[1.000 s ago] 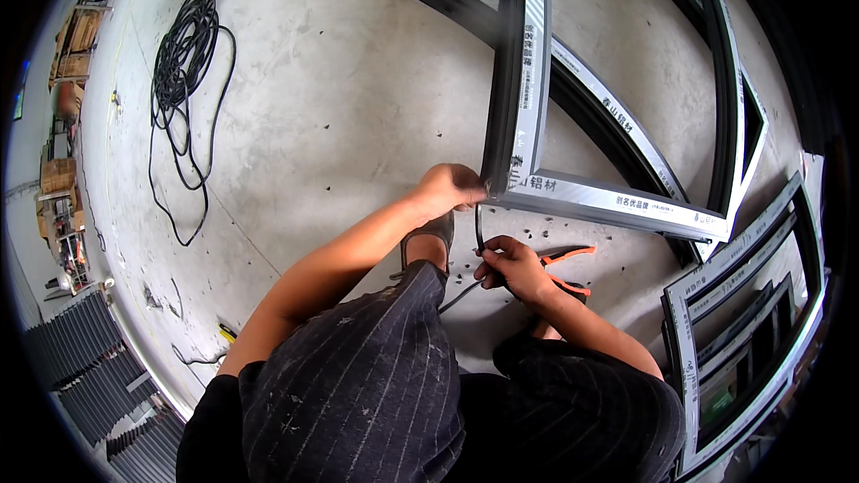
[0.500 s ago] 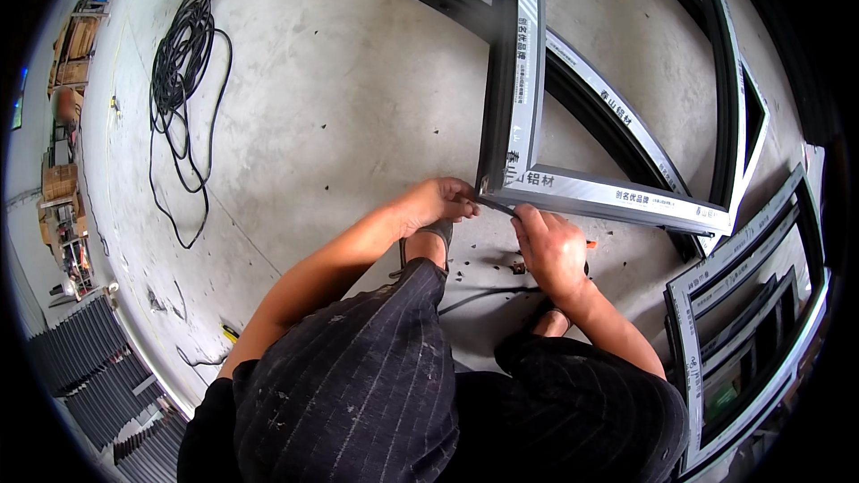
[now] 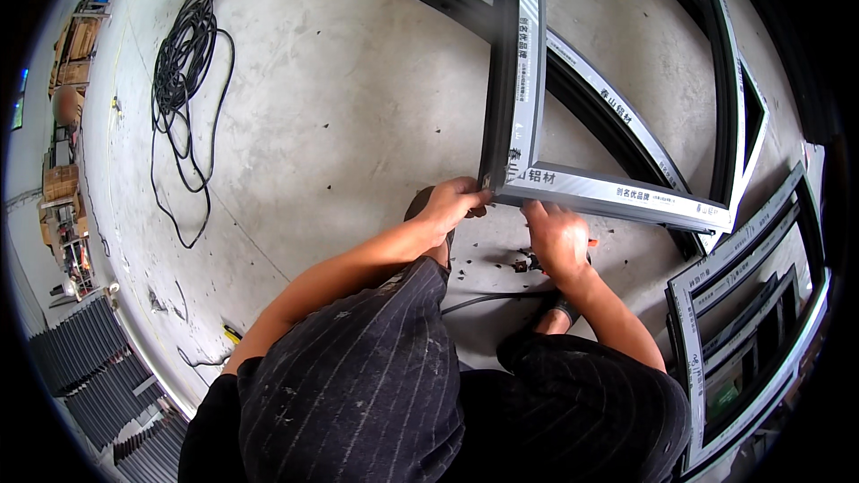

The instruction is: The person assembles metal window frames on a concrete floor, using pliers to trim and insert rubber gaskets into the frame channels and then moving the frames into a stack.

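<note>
We crouch on the concrete floor over a grey window frame that lies flat just ahead of our knees, its near corner right between our hands. Our left hand closes its fingers on that corner, where the upright bar meets the cross bar, while our right hand rests curled against the lower edge of the cross bar, and we cannot tell whether it pinches anything. More frames lie stacked to our right, a black cable coils well off to the left
</note>
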`<state>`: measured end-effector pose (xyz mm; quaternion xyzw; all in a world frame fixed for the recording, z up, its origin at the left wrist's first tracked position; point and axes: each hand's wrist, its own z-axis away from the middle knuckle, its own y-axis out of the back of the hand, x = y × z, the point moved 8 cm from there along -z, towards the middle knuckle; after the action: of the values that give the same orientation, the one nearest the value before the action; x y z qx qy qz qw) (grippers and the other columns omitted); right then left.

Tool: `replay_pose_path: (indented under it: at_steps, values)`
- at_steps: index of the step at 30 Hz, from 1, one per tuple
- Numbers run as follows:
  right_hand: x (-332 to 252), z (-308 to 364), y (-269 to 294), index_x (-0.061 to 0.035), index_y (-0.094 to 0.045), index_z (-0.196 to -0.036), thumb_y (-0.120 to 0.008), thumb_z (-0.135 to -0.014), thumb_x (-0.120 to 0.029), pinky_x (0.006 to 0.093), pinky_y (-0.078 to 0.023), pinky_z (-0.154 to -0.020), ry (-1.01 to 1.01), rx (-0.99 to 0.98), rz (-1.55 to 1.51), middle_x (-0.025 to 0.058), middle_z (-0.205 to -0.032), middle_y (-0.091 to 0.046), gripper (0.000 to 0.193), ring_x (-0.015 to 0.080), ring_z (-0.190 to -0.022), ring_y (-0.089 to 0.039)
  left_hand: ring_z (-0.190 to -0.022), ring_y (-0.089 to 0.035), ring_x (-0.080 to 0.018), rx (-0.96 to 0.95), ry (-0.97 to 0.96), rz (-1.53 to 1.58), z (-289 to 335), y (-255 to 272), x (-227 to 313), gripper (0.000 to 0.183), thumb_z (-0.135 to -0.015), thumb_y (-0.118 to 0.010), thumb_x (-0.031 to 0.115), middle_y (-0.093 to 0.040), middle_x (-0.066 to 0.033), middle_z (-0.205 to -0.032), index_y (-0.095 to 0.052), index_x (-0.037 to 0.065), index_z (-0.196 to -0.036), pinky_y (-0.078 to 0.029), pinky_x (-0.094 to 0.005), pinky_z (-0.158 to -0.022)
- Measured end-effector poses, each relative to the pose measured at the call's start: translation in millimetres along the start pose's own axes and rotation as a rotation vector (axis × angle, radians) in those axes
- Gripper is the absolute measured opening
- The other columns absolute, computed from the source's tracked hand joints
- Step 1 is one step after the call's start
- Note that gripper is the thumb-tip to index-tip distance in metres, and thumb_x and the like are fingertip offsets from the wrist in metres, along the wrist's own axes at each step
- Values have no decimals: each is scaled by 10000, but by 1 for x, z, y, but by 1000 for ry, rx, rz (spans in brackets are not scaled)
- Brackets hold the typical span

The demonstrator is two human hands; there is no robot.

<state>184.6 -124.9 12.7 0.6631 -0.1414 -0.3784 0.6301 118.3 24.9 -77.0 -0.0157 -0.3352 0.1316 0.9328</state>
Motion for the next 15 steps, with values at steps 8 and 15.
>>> replay_pose_path:
  at_steps: [8,15]
  values:
    - [2,1,9,-66,-579,-879,-635,-828,-99,416,-464,-528,-47,173,-224,102,-671,-592,82,321,-599,-585,-779,-597,-126,-52,-69,-72,6,-6,10,242,-904,-648,223,-651,-62,-855,-620,3,-1000,-476,-258,-734]
    - [-2,0,14,-65,-574,-886,-635,-849,-124,411,-465,-522,-47,188,-171,105,-664,-586,93,315,-585,-580,-734,-602,-125,6,-92,-110,-2,-5,3,218,-906,-641,176,-649,-70,-812,-617,-28,-977,-483,-269,-700]
